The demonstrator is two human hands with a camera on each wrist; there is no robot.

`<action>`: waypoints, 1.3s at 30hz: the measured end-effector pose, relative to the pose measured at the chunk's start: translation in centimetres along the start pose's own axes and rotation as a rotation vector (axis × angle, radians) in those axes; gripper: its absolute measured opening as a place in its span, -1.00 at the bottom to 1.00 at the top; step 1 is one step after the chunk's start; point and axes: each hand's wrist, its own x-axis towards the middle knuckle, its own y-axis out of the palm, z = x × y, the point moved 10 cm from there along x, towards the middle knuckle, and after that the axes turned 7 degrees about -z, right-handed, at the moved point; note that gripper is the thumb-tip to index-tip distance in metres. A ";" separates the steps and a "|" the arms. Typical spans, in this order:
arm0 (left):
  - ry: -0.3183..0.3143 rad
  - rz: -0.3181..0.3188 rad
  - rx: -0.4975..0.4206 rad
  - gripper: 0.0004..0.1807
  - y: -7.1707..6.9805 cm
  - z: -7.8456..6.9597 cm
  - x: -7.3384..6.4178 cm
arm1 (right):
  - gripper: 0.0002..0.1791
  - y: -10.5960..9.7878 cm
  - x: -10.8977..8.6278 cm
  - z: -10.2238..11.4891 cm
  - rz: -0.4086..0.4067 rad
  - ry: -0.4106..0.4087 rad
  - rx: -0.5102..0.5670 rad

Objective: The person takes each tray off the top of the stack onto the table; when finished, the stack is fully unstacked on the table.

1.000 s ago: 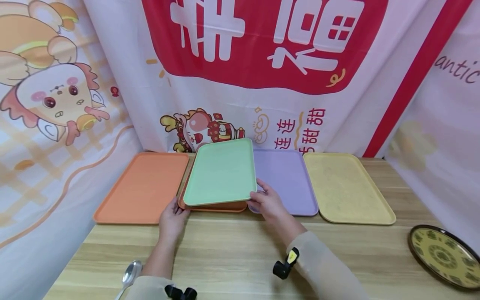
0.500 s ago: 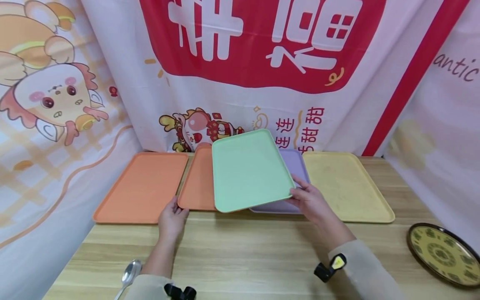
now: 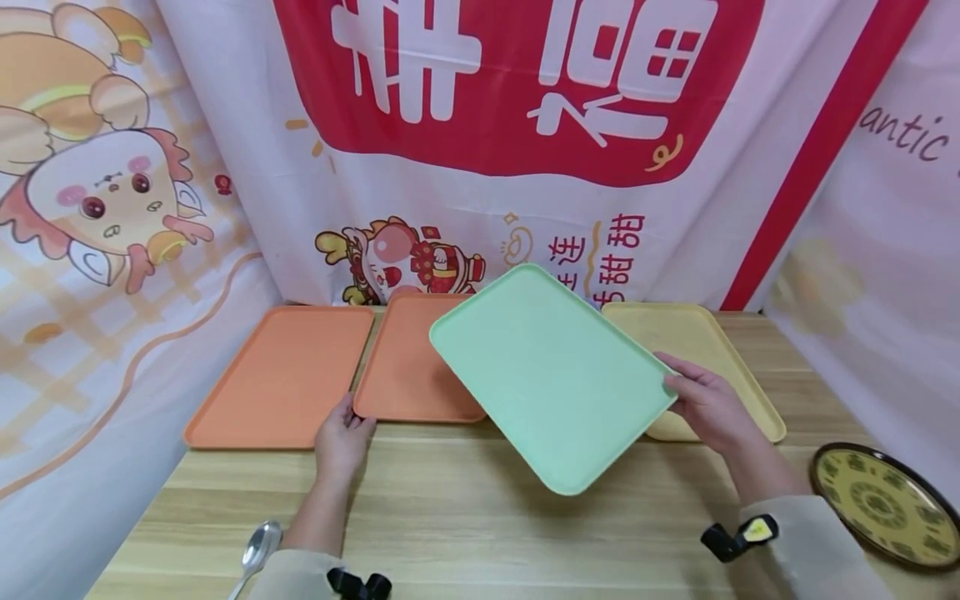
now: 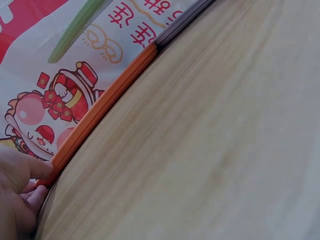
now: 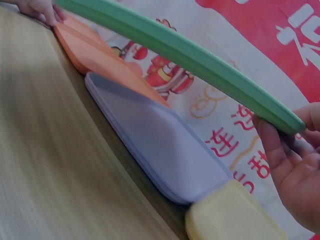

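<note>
My right hand [image 3: 708,404] grips a mint-green tray [image 3: 555,379] by its right corner, thumb above and fingers below. The tray is raised and tilted, with one corner toward me. Beneath it, a purple tray [image 5: 155,140] lies on the table, hidden in the head view but plain in the right wrist view. My left hand [image 3: 343,437] pinches the near left corner of an orange tray [image 3: 416,367] that lies flat. In the left wrist view the fingers [image 4: 37,167] are at that orange tray's edge.
Another orange tray [image 3: 281,375] lies at the left, and a yellow tray [image 3: 667,325] lies behind my right hand. A spoon [image 3: 261,546] is at the near left. A round patterned plate [image 3: 885,504] sits at the right. A printed cloth [image 3: 480,196] hangs behind the table.
My right hand has carried the green tray rightward off the orange tray and over the purple one, turning it clockwise. My left hand stays at the orange tray's corner.
</note>
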 end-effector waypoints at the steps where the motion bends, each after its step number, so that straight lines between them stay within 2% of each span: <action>1: -0.001 0.001 -0.003 -0.30 0.0 0.0 0.0 | -0.55 -0.2 -0.1 0.2 0.025 -0.009 -0.013; 4: 0.000 0.005 -0.009 -0.30 0.0 -0.1 -0.1 | -0.55 -0.7 -0.4 0.4 0.083 -0.013 -0.064; 12: -0.013 0.016 -0.023 -0.30 0.0 -0.1 -0.2 | -0.57 -1.9 -0.6 -0.2 0.148 0.036 -0.203; 17: -0.006 0.018 -0.029 -0.30 0.1 -0.1 -0.1 | -0.66 -2.2 -0.6 -1.2 0.170 0.102 -0.351; 21: -0.010 0.019 -0.025 -0.30 0.0 -0.1 -0.2 | -0.68 -1.9 -0.6 -2.0 0.201 0.155 -0.426; 28: -0.011 0.012 -0.033 -0.30 0.0 -0.4 -0.3 | -0.64 -1.6 -0.7 -3.7 0.189 0.241 -0.508; 35: -0.005 0.008 -0.034 -0.30 0.0 -0.4 -0.3 | -0.48 -1.3 -0.7 -4.4 0.165 0.235 -0.610; 39: 0.002 0.007 -0.030 -0.30 -0.1 -0.4 -0.2 | -0.55 -1.2 -0.6 -4.7 0.121 0.206 -0.688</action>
